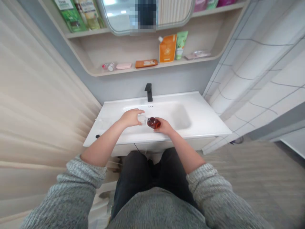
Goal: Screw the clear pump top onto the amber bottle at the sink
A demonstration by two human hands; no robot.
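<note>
My left hand (132, 117) grips a small clear container (142, 120) between thumb and fingers, over the front part of the white sink (181, 116). Wrapped round a reddish-brown bottle (152, 122) is my right hand (164, 126). The bottle lies tilted on its side, its narrow neck pointing left at the mouth of the clear container. Whether liquid passes between them is too small to tell. A small black object, perhaps a cap (97, 136), rests on the counter's left front corner.
Behind the basin stands a black faucet (149, 92). Above it, a wall shelf (133, 70) carries an orange pouch (167, 48), a green tube (181, 45) and an orange packet (146, 63). A mirror (147, 16) hangs higher up. Left is a cream curtain (35, 95); right, a tiled wall (257, 76).
</note>
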